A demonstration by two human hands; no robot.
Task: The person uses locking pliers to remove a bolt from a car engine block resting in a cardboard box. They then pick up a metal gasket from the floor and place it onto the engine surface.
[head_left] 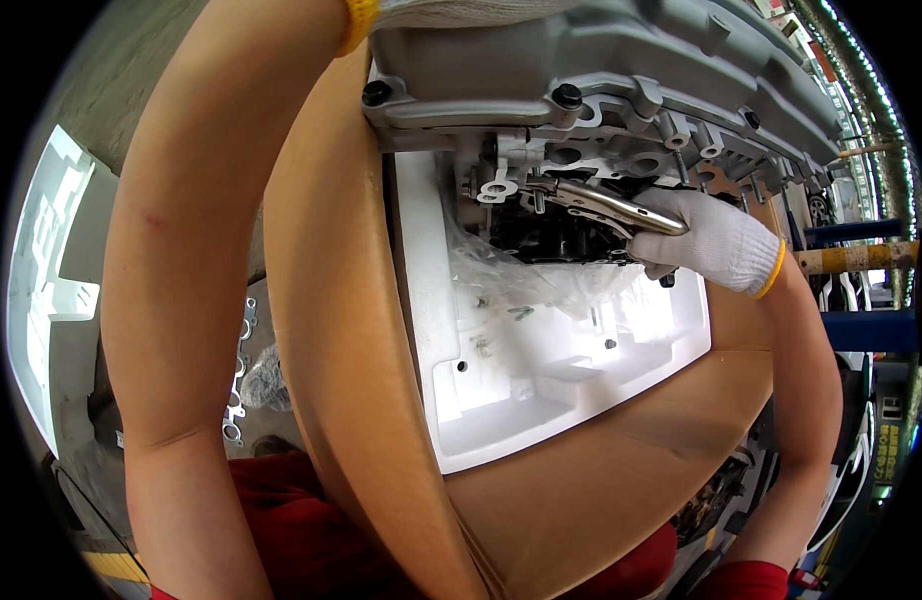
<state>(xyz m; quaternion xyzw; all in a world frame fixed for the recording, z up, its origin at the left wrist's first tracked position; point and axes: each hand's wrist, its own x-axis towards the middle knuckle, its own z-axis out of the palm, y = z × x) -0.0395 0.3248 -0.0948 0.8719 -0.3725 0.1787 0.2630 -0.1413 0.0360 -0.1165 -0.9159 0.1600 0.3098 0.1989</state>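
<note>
My right hand (716,232), in a white knit glove with a yellow cuff, is closed around the handles of silver locking pliers (621,205). The jaws of the pliers reach to a stud (539,196) on the side of a grey metal engine (631,70); whether they grip it I cannot tell. My left arm stretches up along the left side. Only part of my left hand (461,12), gloved too, shows at the top edge, by the engine's cover. Its fingers are out of sight.
The engine sits in a white foam tray (571,400) inside a cardboard box (331,270) with high walls. Clear plastic sheeting (511,275) bunches beneath the engine. On the floor at left lies a metal gasket (243,370). Blue posts (866,332) stand at far right.
</note>
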